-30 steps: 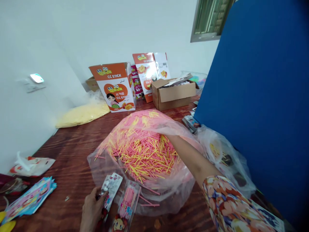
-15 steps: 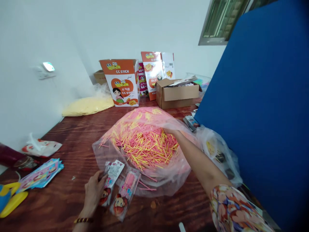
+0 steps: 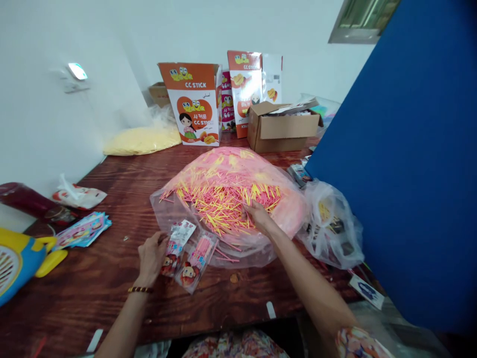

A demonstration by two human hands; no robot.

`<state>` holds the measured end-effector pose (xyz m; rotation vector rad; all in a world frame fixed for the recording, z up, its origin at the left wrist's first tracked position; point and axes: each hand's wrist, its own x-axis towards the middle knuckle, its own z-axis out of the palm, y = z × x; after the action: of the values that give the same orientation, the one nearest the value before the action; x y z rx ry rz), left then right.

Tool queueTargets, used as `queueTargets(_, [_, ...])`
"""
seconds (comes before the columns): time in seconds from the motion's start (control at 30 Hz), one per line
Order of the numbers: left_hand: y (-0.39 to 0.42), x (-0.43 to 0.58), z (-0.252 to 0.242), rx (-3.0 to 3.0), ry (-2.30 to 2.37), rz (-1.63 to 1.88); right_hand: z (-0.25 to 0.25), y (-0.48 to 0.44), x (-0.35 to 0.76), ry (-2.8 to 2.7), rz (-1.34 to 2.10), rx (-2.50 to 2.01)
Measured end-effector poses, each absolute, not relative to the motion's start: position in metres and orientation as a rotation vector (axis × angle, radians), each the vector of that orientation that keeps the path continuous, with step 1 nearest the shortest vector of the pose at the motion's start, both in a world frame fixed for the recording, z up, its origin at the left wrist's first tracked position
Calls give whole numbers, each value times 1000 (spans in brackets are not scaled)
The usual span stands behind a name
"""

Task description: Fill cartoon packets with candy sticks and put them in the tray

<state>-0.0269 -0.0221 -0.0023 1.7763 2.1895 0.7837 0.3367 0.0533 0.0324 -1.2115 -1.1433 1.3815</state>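
A large clear plastic bag (image 3: 175, 251) lies spread open on the table, heaped with thin pink and yellow sticks (image 3: 219, 209). My right hand (image 3: 259, 218) is at the right part of the heap, its fingers pinched together around a few sticks. The fingertips are partly lost among the pile. To the left, my left hand (image 3: 152, 254) has its fingers curled on the left edge of a printed clear packet (image 3: 175, 251). Beside that packet lies a second packet (image 3: 197, 261), showing pink sticks inside and a red-haired cartoon figure.
Printed sleeves (image 3: 84, 229), a tissue pack (image 3: 80, 196) and a yellow-blue toy-like device (image 3: 22, 263) stand at left. Behind are a CC Stick carton (image 3: 194, 109), an open brown box (image 3: 285, 129) and a yellow bag (image 3: 141, 140). At right are a knotted bag (image 3: 331, 228) and blue panel (image 3: 402, 174).
My right hand has come back from deep under the bag's right side to the front of the heap and now shows. My left hand stays at the packet. The view has tilted down.
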Motion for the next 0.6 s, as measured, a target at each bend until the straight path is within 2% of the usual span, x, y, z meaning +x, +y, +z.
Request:
queueTargets(0.23, [-28,-24,9,1751,2194,941,8,2,299,-1029,1459,-1036])
queueTargets(0.4, [-33,-20,20,1533,1947,1228,-4,-23,292,-1307,1318,-1096])
queueTargets(0.6, [-28,-19,18,1222,1703,1365,-8,-35,291,-1473,1204,-1117])
